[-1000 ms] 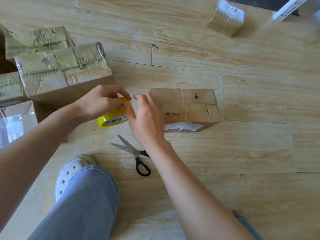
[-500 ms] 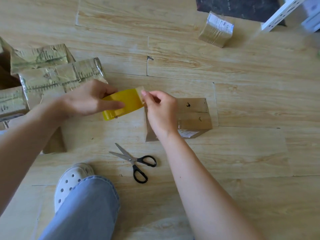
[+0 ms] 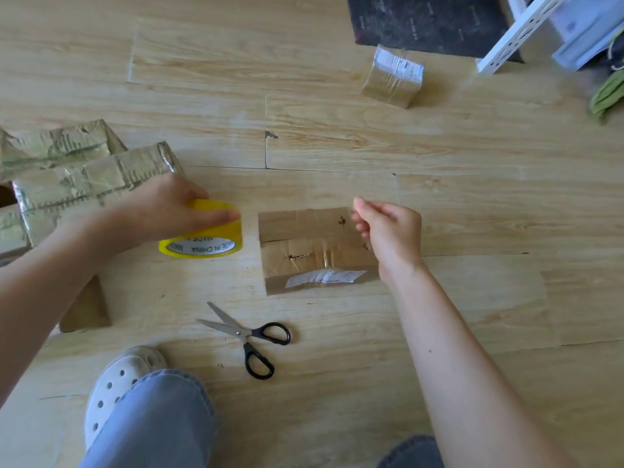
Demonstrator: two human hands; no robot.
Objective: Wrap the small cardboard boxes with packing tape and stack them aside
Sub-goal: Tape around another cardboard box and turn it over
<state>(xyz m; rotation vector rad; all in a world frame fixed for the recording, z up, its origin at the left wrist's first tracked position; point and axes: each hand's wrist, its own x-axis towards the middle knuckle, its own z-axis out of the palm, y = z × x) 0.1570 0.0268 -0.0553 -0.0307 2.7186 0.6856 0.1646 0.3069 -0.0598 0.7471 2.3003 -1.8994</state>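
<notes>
The left hand (image 3: 169, 214) grips the yellow tape roll (image 3: 206, 246) just left of the small box (image 3: 304, 241) on the floor (image 3: 439, 157). The right hand (image 3: 391, 234) hovers curled above its right end; whether it pinches tape, I cannot tell. The cardboard looks light and stiff: hold its 2 short ends.

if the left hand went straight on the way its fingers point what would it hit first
Probably the left edge of the cardboard box: the left hand, gripping the tape roll, points right at it, though its height is unclear.
</notes>
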